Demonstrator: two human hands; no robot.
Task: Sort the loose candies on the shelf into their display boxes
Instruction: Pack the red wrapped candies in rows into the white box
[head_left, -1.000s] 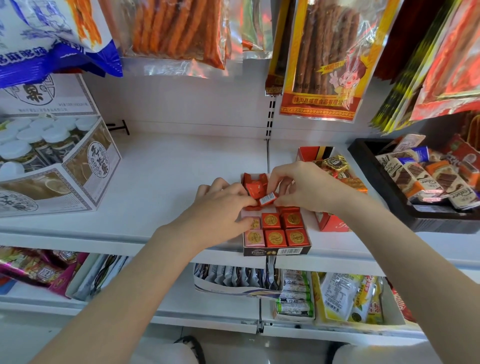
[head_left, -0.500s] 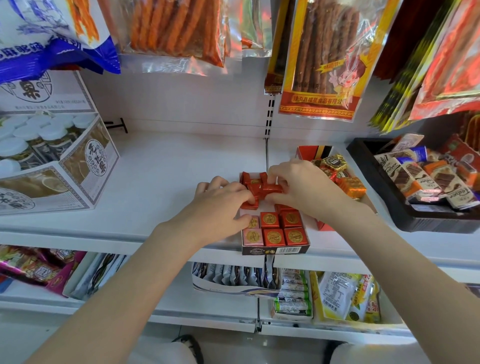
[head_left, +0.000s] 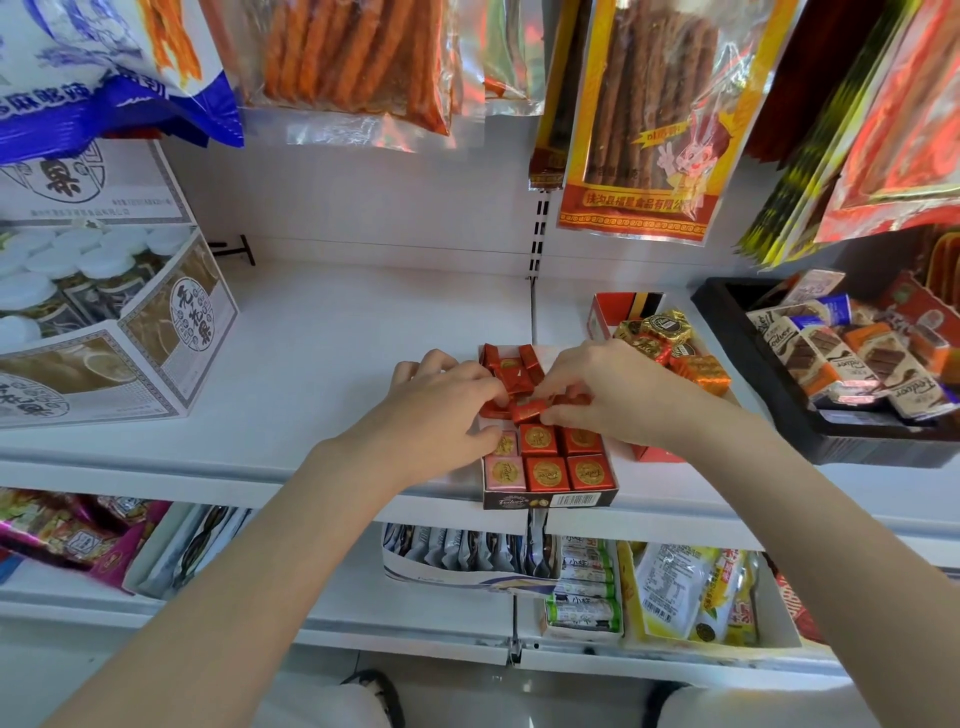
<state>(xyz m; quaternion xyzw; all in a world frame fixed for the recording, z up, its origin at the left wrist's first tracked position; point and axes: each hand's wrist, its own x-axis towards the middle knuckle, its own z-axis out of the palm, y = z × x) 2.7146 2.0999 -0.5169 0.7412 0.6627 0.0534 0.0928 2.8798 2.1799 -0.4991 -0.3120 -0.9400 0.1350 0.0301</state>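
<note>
A low dark display box (head_left: 550, 502) stands at the shelf's front edge with red and pink square candies (head_left: 545, 472) in neat rows at its front. Loose red candies (head_left: 511, 364) lie jumbled at its back. My left hand (head_left: 441, 410) lies over the box's left side, fingers curled among the red candies. My right hand (head_left: 618, 395) pinches a red candy (head_left: 527, 410) over the middle row. Behind my right hand a red box (head_left: 615, 306) holds gold and orange wrapped candies (head_left: 670, 327).
A black tray (head_left: 779, 405) of chocolate bars stands at the right. A large cardboard carton (head_left: 119, 338) of white-lidded jars fills the left. Snack bags (head_left: 639, 119) hang overhead. The white shelf (head_left: 337, 338) lies bare between carton and box; a lower shelf holds more packets.
Both hands have come lower onto the middle of the box. The red candy held up a second ago now sits down among the others at the middle row.
</note>
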